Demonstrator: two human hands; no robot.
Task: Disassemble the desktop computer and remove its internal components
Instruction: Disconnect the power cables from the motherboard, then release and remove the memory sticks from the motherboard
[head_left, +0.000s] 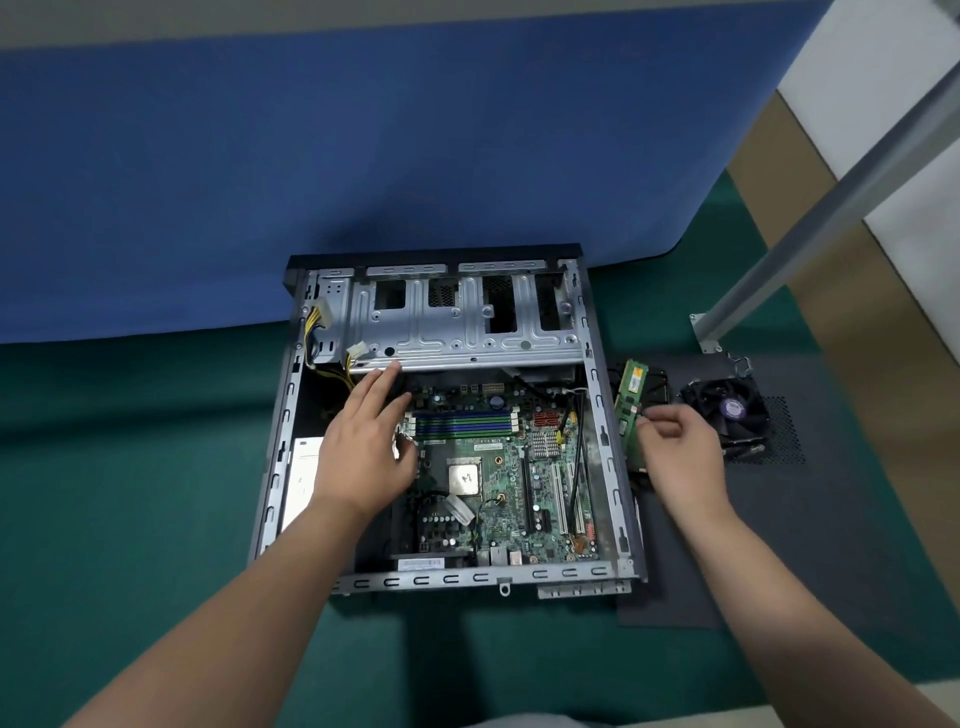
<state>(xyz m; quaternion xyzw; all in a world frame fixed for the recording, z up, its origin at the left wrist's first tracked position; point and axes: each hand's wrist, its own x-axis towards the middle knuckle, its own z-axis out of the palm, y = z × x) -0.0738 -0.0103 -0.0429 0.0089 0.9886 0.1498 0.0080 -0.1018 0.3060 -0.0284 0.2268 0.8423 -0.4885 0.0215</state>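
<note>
An open desktop case (270, 467) lies flat on green cloth, its green motherboard (498, 483) exposed with a bare CPU (464, 478) and empty blue and green memory slots (462, 422). My left hand (363, 447) is inside the case with straight fingers, reaching over the left end of the slots toward the metal drive cage (457, 322). Outside the case's right wall, my right hand (680, 447) pinches a green memory stick (626, 415) beside another memory stick (635, 378).
A removed black cooling fan (727, 410) sits on the dark side panel (779, 519) right of the case. Yellow and black power cables (317, 332) hang at the case's back left. A blue cloth backdrop (363, 156) rises behind; a metal pole (810, 218) stands at right.
</note>
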